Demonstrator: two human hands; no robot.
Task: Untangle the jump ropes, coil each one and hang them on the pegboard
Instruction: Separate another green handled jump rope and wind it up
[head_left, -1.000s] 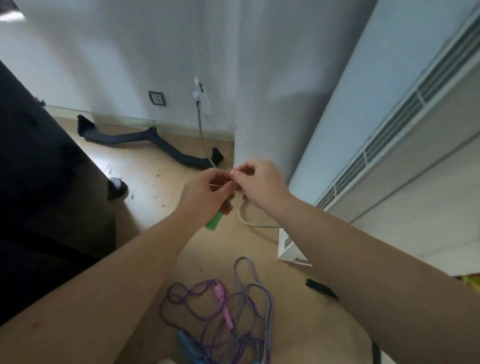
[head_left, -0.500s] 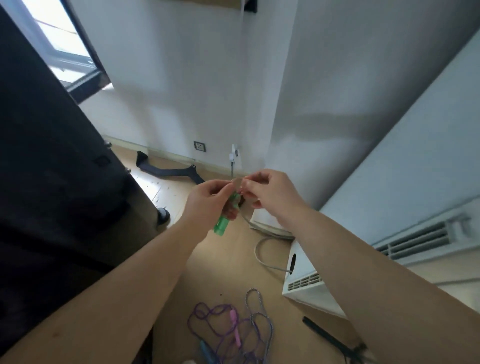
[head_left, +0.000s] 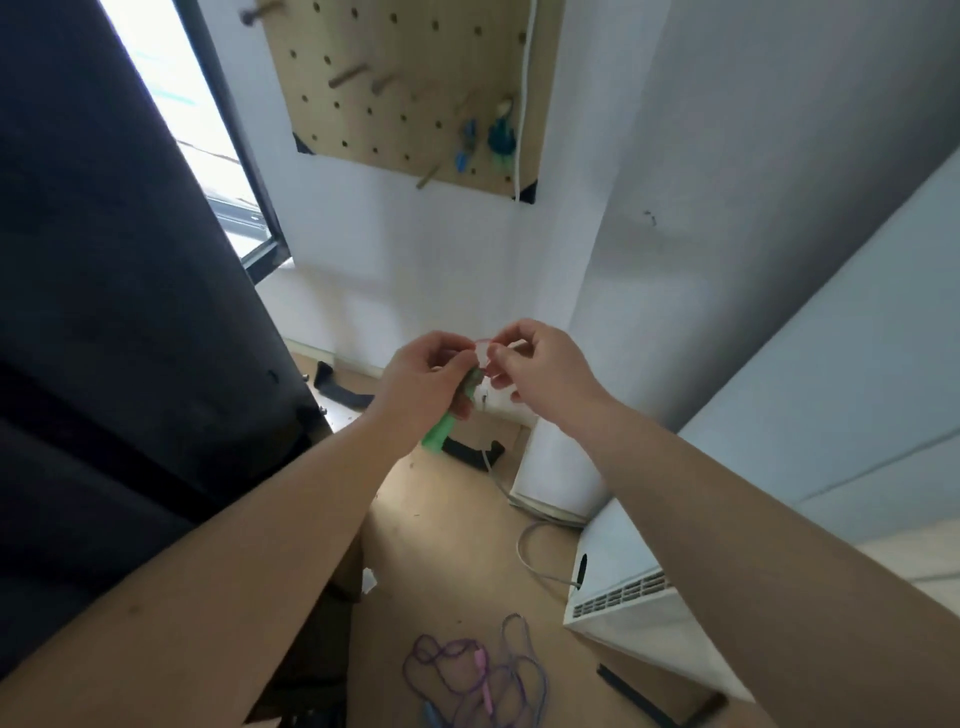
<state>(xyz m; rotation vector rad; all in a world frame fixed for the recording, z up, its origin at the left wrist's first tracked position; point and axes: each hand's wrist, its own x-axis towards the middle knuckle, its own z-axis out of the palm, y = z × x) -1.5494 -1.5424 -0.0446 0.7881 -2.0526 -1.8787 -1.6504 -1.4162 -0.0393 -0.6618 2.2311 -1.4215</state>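
My left hand (head_left: 423, 376) grips the green handles (head_left: 440, 431) of a coiled jump rope, whose ends stick out below the fist. My right hand (head_left: 540, 364) pinches a thin pale loop (head_left: 483, 349) at the top of that bundle, right against the left fingers. A wooden pegboard (head_left: 415, 83) hangs on the wall above, with several pegs and a blue rope bundle (head_left: 470, 143) and a teal one (head_left: 501, 135) on it. A tangle of purple and pink ropes (head_left: 478, 675) lies on the floor below my arms.
A dark curtain (head_left: 119, 312) fills the left side beside a bright window (head_left: 176, 104). A white appliance (head_left: 639, 597) with a grey cable (head_left: 524, 551) stands on the floor at the right. A black floor stand (head_left: 472, 451) lies near the wall.
The view has tilted upward, bringing the pegboard into sight. Both hands have risen with the green-handled bundle, and the floor tangle has slid toward the bottom edge.
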